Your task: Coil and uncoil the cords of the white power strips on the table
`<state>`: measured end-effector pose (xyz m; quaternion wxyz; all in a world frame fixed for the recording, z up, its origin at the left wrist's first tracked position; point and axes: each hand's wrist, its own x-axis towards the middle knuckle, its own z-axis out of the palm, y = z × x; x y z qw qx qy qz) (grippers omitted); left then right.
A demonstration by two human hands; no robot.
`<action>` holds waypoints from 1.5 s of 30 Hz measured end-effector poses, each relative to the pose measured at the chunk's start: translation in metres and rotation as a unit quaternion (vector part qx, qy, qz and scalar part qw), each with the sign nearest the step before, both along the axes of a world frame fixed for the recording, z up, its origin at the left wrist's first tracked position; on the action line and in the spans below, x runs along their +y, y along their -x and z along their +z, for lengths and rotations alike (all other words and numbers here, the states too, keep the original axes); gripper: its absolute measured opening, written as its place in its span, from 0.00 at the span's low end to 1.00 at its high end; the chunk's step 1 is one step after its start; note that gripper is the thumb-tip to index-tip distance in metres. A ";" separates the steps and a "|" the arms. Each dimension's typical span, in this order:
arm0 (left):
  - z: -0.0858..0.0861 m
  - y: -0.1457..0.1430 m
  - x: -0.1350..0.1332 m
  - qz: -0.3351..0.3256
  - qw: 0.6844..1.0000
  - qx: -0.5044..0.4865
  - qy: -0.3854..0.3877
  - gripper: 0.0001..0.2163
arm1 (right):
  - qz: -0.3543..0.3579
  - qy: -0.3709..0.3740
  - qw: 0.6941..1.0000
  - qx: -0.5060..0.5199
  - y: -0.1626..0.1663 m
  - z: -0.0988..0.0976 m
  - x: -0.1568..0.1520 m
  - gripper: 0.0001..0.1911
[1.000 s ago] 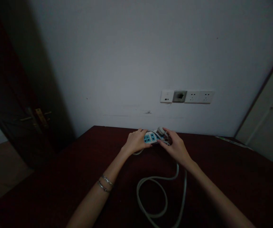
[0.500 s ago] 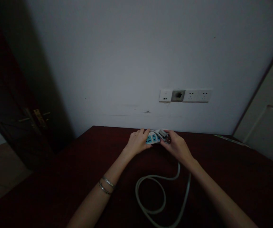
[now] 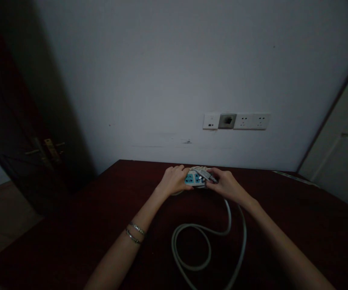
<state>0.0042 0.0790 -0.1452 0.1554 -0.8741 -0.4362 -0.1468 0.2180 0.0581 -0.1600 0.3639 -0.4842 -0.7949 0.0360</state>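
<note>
A white power strip [image 3: 192, 185] with blue sockets rests on the dark red table, near its back edge. My left hand [image 3: 175, 179] is closed around the strip's left end, thumb at the front. Over the strip's right end, my right hand [image 3: 224, 182] grips a grey plug [image 3: 206, 175] by its body, its metal prongs pointing left. Whether the right fingers also touch the strip is hidden. Pale cable [image 3: 197, 168] lies bunched behind and over the strip. More of the thick cord [image 3: 209, 249] loops on the table between my forearms.
The dark red table [image 3: 107, 201] reaches to a pale wall, where a row of wall sockets [image 3: 251, 121] is mounted. A flat strip-like object [image 3: 294, 177] lies at the table's back right. A dark door with a handle [image 3: 51, 149] stands at left, a pale door [image 3: 343, 161] at right.
The power strip has come slightly nearer and tipped, showing the bunched cable behind it. The plug in my right hand has turned, its prongs now visible. The cord's right side has shifted slightly.
</note>
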 end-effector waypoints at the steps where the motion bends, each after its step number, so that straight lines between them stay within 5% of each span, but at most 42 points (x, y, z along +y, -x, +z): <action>1: 0.000 -0.001 0.000 -0.004 1.000 0.000 -0.007 0.29 | -0.007 0.000 1.000 -0.013 -0.001 0.001 -0.001 0.19; 9: -0.003 -0.007 -0.003 -0.009 1.000 0.008 -0.005 0.29 | -0.025 0.020 0.989 -0.146 -0.003 0.019 -0.012 0.10; 15: -0.009 -0.008 -0.003 -0.036 0.997 0.020 0.061 0.30 | 0.065 0.087 0.987 -0.120 -0.005 0.024 -0.013 0.09; 22: -0.034 -0.011 0.005 -0.082 0.977 0.013 0.199 0.39 | 0.109 0.164 0.973 -0.123 -0.002 0.000 0.003 0.11; 27: -0.054 -0.014 0.011 -0.089 0.955 0.018 0.282 0.36 | 0.144 0.240 0.952 -0.125 -0.006 -0.022 0.014 0.11; 35: -0.053 -0.004 0.023 -0.165 0.921 -0.065 0.346 0.22 | 0.181 0.211 0.957 -0.088 -0.011 -0.022 0.016 0.13; 41: -0.054 -0.005 0.027 -0.206 0.928 -0.142 0.276 0.13 | 0.128 0.203 0.971 -0.015 -0.011 -0.035 0.022 0.21; 45: -0.057 -0.008 0.023 -0.197 0.942 -0.154 0.225 0.13 | 0.109 0.211 0.971 0.041 -0.011 -0.043 0.026 0.16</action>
